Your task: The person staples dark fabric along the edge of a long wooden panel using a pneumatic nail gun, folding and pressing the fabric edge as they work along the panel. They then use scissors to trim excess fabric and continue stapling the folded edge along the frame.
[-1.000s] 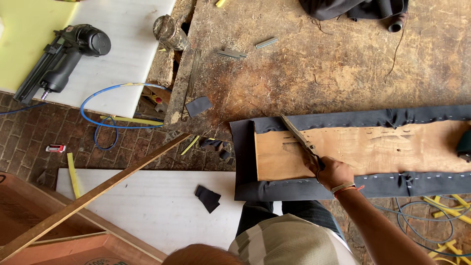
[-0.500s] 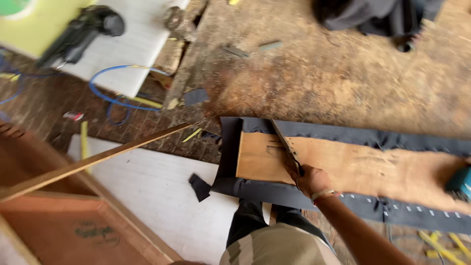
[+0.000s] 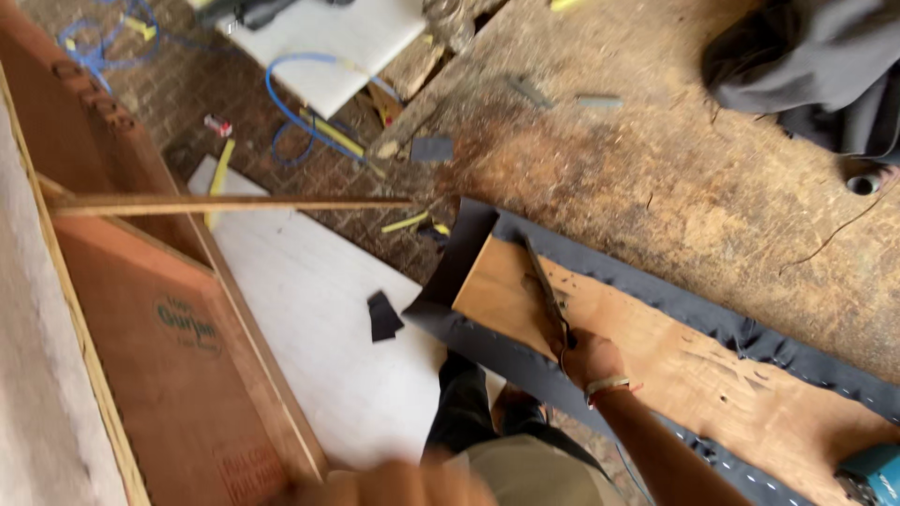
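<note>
Right hand: clenched on the pliers.
Pliers: extend up-left from the fist across the fabric-edged plywood panel.
Left hand: blurred, grip indeterminable.

This is looking like an upholstery or carpentry workshop. A rough, scarred wooden counter is filling the far right, dusted with debris and scattered with small metal scraps. On it a plywood panel is lying with dark fabric wrapped and stapled around its edges. To the left, large plywood sheets are leaning over a brick-paved floor, and a white board is lying flat there with a fabric offcut on it. A blue air hose is snaking across the floor at the far left, and a teal power tool is peeking in at the near right corner.
</note>
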The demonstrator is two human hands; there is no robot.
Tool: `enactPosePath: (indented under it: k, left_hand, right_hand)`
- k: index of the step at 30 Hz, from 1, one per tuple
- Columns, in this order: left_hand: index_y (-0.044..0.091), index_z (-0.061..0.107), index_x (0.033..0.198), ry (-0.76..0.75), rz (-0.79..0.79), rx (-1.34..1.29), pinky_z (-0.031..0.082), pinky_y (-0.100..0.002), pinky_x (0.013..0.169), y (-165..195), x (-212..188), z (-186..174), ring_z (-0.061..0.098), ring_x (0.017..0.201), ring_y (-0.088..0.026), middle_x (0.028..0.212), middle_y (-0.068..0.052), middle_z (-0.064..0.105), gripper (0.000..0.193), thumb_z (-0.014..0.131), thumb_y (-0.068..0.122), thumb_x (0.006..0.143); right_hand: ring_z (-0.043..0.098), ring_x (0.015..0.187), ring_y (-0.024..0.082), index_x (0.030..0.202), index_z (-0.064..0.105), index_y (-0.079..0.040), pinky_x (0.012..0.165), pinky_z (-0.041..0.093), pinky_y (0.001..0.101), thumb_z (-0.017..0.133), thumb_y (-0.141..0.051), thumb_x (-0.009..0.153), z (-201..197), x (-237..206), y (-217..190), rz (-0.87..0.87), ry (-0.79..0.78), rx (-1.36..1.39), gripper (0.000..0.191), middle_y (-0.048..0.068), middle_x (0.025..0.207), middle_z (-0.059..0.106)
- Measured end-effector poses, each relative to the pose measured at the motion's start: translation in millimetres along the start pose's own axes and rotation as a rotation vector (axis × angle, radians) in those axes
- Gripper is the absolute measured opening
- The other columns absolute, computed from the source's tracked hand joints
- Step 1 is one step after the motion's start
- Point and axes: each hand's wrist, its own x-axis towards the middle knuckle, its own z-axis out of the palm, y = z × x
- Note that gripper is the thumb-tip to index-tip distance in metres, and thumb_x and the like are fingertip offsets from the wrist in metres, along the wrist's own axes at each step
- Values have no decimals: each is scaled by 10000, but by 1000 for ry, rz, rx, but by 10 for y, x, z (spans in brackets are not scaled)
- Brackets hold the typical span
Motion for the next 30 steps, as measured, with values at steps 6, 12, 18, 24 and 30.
enactPosePath:
  k: [6,12,18,24,30]
  left_hand:
    - [88,531,1467,709,-887,831,460,-426,1081,-661,-1399,-1172,621,1302,-240,1392,-82,667,535,676,208,967]
    - [82,587,1387,322,-1423,1237,426,-465,1064,-1187,-2315,-1684,542,1278,-390,1346,-214,606,599,786,332,880]
    - [167,792,972,327,-1468,1241,560,-444,855,-1081,-2228,-1827,711,976,-305,1001,-99,765,268,821,364,792]
    - [191,795,956,583,-1425,1248,563,-448,816,-1143,-2275,-1610,717,921,-307,960,-82,769,209,804,341,810]
    - [206,815,934,724,-1404,1276,565,-442,804,-1268,-2403,-1546,722,881,-302,901,-85,769,151,794,320,835]
  right_hand:
    - [753,752,344,957,794,-81,737,601,458,682,-643,809,-329,131,24,170,-359,115,591,142,782,795]
    - [723,793,270,863,731,-175,731,566,400,661,-775,765,-767,196,60,-279,-328,-545,612,41,810,757]
    - [744,780,193,983,691,-236,701,606,343,649,-746,757,-1207,699,-84,-532,-422,-847,559,-39,856,769]
    - [729,779,206,1060,670,-258,715,610,354,603,-617,882,-1194,1311,-579,-909,-450,-1068,407,-29,888,746]
    - [723,774,239,1066,671,-255,704,612,373,595,-534,898,-1201,1624,-910,-1076,-506,-1101,335,-34,908,751]
